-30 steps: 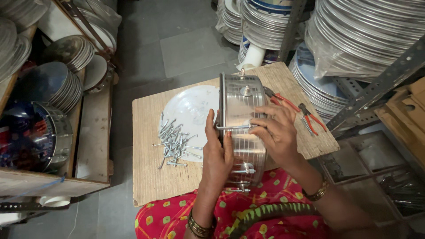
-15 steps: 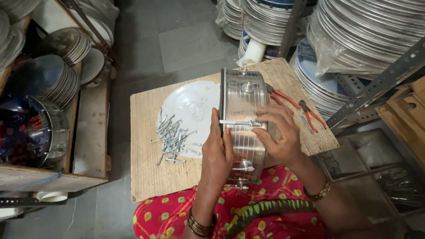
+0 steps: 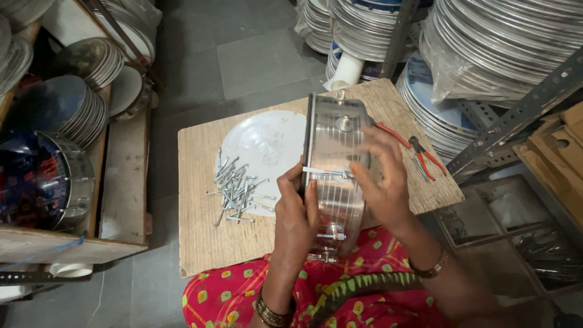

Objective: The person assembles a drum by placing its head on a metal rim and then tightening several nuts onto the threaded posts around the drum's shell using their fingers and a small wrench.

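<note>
Shiny metal fills the middle of the view: a round drum shell (image 3: 335, 176) stands on its edge above the wooden worktop (image 3: 200, 237), its lower end over the person's lap. The left hand (image 3: 296, 218) clasps the shell's near rim, thumb up against the side, its grip closed on the metal. The right hand (image 3: 381, 182) lies over the shell's outer wall with fingers curled on a thin tension rod (image 3: 325, 172) that runs across it (the fingertips are blurred). Bolted lugs (image 3: 332, 234) stick out of the wall lower down. On the worktop, left of the shell, a white round plate (image 3: 261, 146) lies flat, and a loose heap of metal rods (image 3: 237, 191) lies partly on its near edge. Red-handled pliers (image 3: 419, 155) rest on the worktop beyond the right hand, well apart from the heap.
</note>
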